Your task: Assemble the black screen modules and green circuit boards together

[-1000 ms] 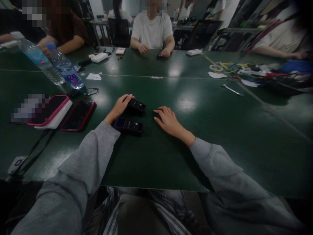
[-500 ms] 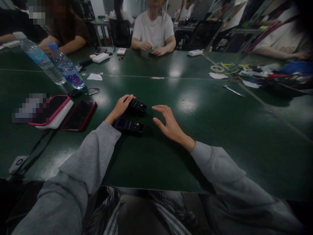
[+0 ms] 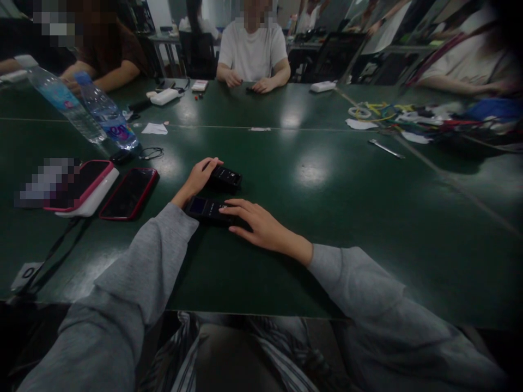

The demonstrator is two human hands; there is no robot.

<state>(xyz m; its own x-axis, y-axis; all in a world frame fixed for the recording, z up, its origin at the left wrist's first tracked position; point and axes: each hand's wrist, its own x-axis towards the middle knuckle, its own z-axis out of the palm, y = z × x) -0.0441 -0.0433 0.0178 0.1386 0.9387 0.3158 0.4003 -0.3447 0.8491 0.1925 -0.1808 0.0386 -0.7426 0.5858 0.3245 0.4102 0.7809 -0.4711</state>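
Observation:
Two black handheld devices with buttons lie side by side on the green table, one behind the other. Around the left end of the far device point(image 3: 227, 175) is my left hand point(image 3: 200, 175), fingers closed over it and hiding that end. The near device point(image 3: 200, 206) shows a small dark screen at its left. My right hand point(image 3: 261, 224) covers its right end, with fingertips on the button face and the thumb at the near edge. The left sleeve's cuff lies against the near device's left end.
Two phones point(image 3: 129, 193) point(image 3: 84, 185) lie left, one on a white block. Behind them two water bottles point(image 3: 108, 114) point(image 3: 61, 98) lean in view. A wrench point(image 3: 386, 148) and tangled cables point(image 3: 433, 120) are at right. A person in white point(image 3: 253, 54) sits opposite.
My right hand has come left and down from beside the devices onto the near device's right end. The left hand keeps its place on the far device. The view has shifted slightly.

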